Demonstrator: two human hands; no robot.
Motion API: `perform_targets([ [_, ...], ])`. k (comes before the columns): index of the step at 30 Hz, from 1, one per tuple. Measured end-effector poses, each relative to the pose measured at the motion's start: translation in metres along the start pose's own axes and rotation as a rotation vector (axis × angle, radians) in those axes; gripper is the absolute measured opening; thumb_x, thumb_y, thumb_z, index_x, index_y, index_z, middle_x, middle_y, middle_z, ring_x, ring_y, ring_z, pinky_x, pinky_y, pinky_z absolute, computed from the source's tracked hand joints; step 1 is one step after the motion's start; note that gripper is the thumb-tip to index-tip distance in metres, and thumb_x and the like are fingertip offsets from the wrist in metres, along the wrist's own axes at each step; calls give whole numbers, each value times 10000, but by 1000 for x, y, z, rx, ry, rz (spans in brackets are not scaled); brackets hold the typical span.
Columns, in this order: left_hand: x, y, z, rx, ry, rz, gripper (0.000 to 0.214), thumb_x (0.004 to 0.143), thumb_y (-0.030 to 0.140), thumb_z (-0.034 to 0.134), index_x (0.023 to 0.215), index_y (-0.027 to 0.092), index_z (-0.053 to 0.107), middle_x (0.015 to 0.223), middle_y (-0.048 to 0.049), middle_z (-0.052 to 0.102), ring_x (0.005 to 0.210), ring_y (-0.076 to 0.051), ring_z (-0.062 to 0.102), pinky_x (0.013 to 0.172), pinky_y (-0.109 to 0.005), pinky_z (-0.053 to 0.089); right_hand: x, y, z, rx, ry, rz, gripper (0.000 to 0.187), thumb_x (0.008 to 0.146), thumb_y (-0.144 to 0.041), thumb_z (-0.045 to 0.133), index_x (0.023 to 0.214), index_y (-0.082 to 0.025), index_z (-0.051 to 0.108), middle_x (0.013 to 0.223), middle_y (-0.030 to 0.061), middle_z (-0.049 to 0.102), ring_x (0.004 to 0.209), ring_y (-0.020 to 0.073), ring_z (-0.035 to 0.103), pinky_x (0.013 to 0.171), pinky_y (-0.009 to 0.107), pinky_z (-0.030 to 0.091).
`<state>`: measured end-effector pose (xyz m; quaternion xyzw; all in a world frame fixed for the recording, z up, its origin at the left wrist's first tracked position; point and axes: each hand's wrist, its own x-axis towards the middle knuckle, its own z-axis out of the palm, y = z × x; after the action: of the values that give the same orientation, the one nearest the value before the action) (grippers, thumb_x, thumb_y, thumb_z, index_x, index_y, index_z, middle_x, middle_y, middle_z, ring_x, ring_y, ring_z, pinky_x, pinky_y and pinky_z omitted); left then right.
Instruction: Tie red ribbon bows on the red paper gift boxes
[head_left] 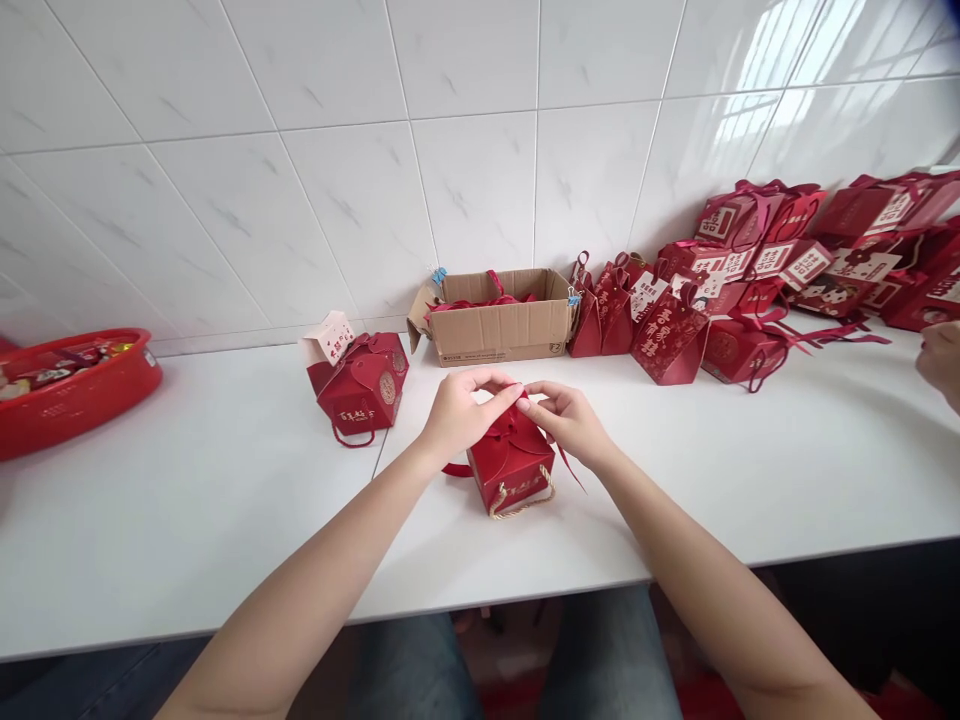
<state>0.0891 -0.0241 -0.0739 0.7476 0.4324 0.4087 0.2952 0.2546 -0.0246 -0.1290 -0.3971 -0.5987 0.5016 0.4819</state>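
Observation:
A small red gift box (511, 470) with a gold rope handle stands on the white table (225, 500) in front of me. My left hand (461, 410) and my right hand (568, 418) meet over its top. Both pinch the thin red ribbon (525, 400) at the box's closed flaps, fingers curled. A loose ribbon end hangs down the box's right side. A second red gift box (361, 385) with a pale tag lies tilted to the left, untouched.
An open cardboard carton (499, 325) with red ribbons stands against the tiled wall. Several finished red boxes (757, 290) pile at the right. A red basket (71, 390) sits at the far left. Another person's hand (941, 365) shows at the right edge.

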Motion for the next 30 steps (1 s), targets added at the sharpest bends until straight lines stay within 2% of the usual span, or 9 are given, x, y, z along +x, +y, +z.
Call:
perform_targets([
  [3, 0, 1, 0, 50, 2, 25, 219, 835, 361, 587, 798, 179, 703, 859, -35, 726, 855, -188, 649, 816, -297, 492, 1, 2, 0, 8, -74, 9, 497, 775, -583, 612, 1024, -154, 640, 532, -42, 514, 454, 80, 410, 427, 206, 316],
  [7, -1, -3, 0, 133, 58, 93, 189, 839, 340, 591, 809, 189, 700, 861, -28, 723, 845, -181, 651, 793, -291, 503, 2, 4, -1, 22, -74, -68, 485, 810, -599, 558, 989, -161, 661, 628, 5, 594, 526, 113, 501, 444, 218, 361],
  [14, -3, -7, -2, 182, 145, 195, 115, 808, 298, 644, 772, 202, 694, 816, -14, 703, 796, -160, 643, 760, -284, 507, -3, -2, -2, 36, -205, -74, 440, 823, -522, 590, 1086, -173, 647, 692, 22, 635, 595, 146, 569, 516, 252, 432],
  [19, -4, -3, 2, 164, 109, 198, 92, 812, 271, 642, 782, 202, 696, 843, -15, 704, 821, -159, 644, 788, -290, 504, -2, 2, -2, -29, -222, -83, 342, 839, -476, 581, 889, -158, 696, 695, 17, 608, 590, 120, 518, 561, 262, 419],
  [22, -5, -1, 5, 146, 97, 189, 96, 813, 276, 639, 779, 204, 691, 850, -13, 698, 838, -156, 640, 808, -288, 497, 1, 6, 0, -153, -97, -212, 277, 807, -438, 631, 752, -175, 700, 714, 20, 571, 659, 137, 519, 636, 291, 440],
  [24, -5, -3, 3, 156, 99, 147, 115, 817, 315, 633, 805, 213, 688, 894, -16, 688, 895, -165, 631, 848, -298, 486, 2, 8, 1, -219, 9, -326, 241, 785, -407, 664, 686, -189, 684, 819, 45, 577, 765, 166, 548, 716, 321, 458],
  [26, -7, -9, -2, 144, 100, 27, 198, 830, 395, 606, 925, 231, 666, 1032, -29, 665, 1002, -188, 609, 901, -327, 470, 2, 8, 3, -247, 52, -380, 236, 792, -390, 662, 657, -197, 669, 940, 70, 597, 880, 197, 568, 798, 353, 459],
  [28, -13, -18, -10, 92, 70, -165, 347, 836, 492, 566, 1079, 247, 595, 1192, -57, 600, 1078, -212, 584, 921, -363, 467, 1, 7, 4, -224, 19, -371, 213, 818, -382, 640, 706, -205, 682, 1011, 78, 625, 948, 213, 578, 848, 369, 452],
  [30, -21, -29, -19, 33, -19, -345, 472, 806, 558, 571, 1158, 248, 518, 1272, -90, 534, 1078, -227, 587, 886, -375, 488, 0, 5, 5, -164, -65, -341, 205, 839, -387, 618, 781, -207, 697, 969, 73, 654, 908, 203, 597, 828, 357, 465],
])
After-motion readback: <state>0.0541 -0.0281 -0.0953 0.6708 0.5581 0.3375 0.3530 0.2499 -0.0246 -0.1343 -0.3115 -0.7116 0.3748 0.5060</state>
